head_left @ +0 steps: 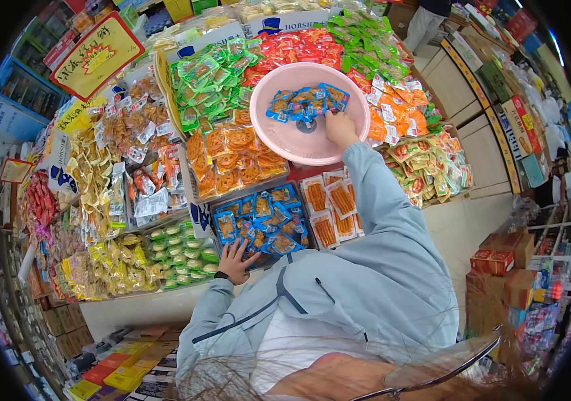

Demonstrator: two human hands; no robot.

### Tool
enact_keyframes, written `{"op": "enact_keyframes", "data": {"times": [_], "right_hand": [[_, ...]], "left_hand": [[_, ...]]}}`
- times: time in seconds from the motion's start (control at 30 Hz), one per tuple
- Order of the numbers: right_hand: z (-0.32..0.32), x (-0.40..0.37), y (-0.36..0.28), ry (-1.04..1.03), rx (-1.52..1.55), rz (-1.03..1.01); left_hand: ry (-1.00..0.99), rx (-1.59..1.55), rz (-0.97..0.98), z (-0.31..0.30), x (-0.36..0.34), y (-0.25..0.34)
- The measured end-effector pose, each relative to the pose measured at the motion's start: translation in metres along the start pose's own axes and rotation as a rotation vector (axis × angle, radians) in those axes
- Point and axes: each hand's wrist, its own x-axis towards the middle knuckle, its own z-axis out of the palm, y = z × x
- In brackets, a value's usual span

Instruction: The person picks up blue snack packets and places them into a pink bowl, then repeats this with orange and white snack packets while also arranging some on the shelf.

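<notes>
A pink plastic basin [310,152] rests on top of the snack display, with several blue snack packets [289,105] lying in its far half. My right hand [341,128] reaches over the basin's near right rim, its fingers closed at the edge of a blue snack packet [336,97]. Below the basin, a bin [215,212] holds more blue snack packets [263,212]. My left hand [235,262] lies at that bin's front left corner, fingers spread over the packets and nothing seen gripped.
Orange packs [235,157] sit left of the basin, and packs of brown sticks [325,228] lie right of the blue bin. Green [208,87] and red packets [305,47] lie behind. A price sign [98,57] stands at upper left. Boxes [493,262] are stacked at right.
</notes>
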Motion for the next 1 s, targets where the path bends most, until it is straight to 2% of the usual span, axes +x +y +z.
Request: {"op": "enact_keyframes", "data": {"times": [0.13,0.23,0.37,0.47,0.53,0.6,0.7,0.73,0.83,0.93,1.0], "right_hand": [[-0.015,-0.002,-0.003,-0.088,0.056,-0.017],[-0.025,0.002,0.001,-0.185,0.216,-0.033],[-0.060,-0.023,-0.011,-0.016,0.391,-0.016],[-0.103,-0.075,-0.049,0.150,0.780,-0.236],[-0.127,-0.115,-0.090,0.052,1.060,-0.381],[-0.105,-0.148,-0.123,-0.255,1.148,-0.493],[-0.012,-0.199,-0.165,-0.292,0.793,-0.729],[0.003,-0.216,-0.173,-0.276,0.619,-0.805],[0.018,-0.253,-0.180,-0.318,0.491,-0.920],[0.034,-0.250,-0.181,-0.311,0.612,-0.884],[0.022,-0.231,-0.175,-0.149,0.684,-0.882]], "left_hand": [[-0.013,0.006,-0.002,0.002,0.000,-0.001],[-0.016,0.000,-0.001,-0.001,-0.001,0.000],[-0.010,-0.007,-0.005,-0.003,-0.001,0.001],[-0.011,0.001,0.004,-0.005,-0.003,0.001],[-0.001,0.027,0.020,0.000,-0.003,-0.002],[0.025,0.016,0.026,0.002,-0.004,-0.004],[0.027,0.012,0.032,-0.001,-0.003,-0.003],[0.022,0.011,0.031,-0.002,-0.003,-0.002],[0.040,-0.016,0.048,0.008,-0.005,-0.007],[0.104,-0.005,0.058,0.015,-0.007,-0.010],[0.090,-0.032,0.049,0.017,-0.009,-0.009]]}}
